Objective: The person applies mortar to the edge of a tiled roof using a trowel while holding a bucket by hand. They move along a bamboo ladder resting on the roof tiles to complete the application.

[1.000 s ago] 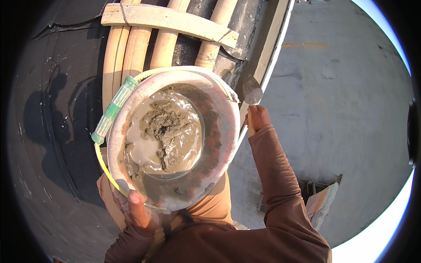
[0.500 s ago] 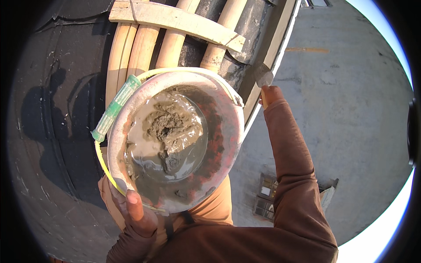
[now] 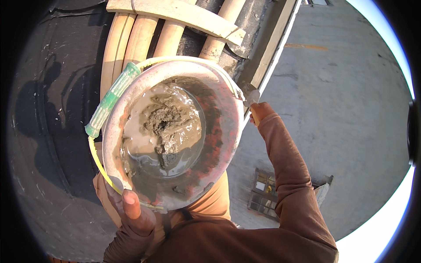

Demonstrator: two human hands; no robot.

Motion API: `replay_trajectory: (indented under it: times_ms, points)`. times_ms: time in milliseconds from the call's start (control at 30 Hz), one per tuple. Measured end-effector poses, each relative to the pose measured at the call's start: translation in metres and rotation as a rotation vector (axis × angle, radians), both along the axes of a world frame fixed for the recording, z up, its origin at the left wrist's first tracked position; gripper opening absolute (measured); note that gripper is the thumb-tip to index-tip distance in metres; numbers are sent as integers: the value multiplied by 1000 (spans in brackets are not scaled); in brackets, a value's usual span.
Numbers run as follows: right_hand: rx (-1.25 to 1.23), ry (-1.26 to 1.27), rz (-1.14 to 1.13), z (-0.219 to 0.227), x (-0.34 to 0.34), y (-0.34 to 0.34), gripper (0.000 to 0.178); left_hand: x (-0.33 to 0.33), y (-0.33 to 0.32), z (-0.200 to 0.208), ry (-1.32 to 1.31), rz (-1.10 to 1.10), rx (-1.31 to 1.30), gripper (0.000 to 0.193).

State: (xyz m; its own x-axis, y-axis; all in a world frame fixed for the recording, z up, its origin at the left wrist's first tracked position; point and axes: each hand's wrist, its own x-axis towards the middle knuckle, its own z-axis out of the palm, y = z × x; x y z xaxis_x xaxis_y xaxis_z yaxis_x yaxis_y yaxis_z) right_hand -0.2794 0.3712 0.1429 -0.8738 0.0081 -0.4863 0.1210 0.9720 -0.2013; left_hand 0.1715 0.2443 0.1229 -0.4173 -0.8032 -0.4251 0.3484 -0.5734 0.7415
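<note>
Left hand (image 3: 138, 215) clamped on near rim of bucket (image 3: 224, 131), which sits before the torso, grey mortar (image 3: 163, 125) inside. Right hand (image 3: 261, 112) closed round handle of trowel (image 3: 251, 96), blade at grey ledge (image 3: 268, 52), just beside bucket's right rim. Bamboo poles (image 3: 141, 41) beyond.

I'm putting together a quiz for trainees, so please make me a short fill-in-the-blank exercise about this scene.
1. The hand holding the bucket is the ____ one.
2. The other hand holds the trowel to the bucket's ____ in the picture.
3. The bucket's yellow handle has a whitish and ____ grip.
4. The sleeves are coloured ____.

Missing words: left; right; green; brown.
</note>
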Motion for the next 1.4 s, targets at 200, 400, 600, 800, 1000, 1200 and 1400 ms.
replay_trajectory:
  times_ms: [200,400,600,800,1000,1200,1400]
  points:
    - [34,-134,32,18,40,8,30,1,-11,-6,-533,-102,-403,89]
    - [-227,223,188,46,-110,-82,31,12,2,-19,-214,-80,-124,91]
    - [71,263,362,36,-159,-58,34,1,-7,17,-245,-67,124,104]
    - [115,-175,135,0,37,44,35,22,3,-9,-62,-127,106,92]
    - [-704,-262,-238,9,78,105,38,25,6,-69,-593,15,-1209,71]
    - [-1020,-67,-361,-7,109,103,36,-16,-2,1,51,-25,-247,61]
    - [-1083,91,287,98,194,77,19,1,0,-25,-122,-13,-604,68]
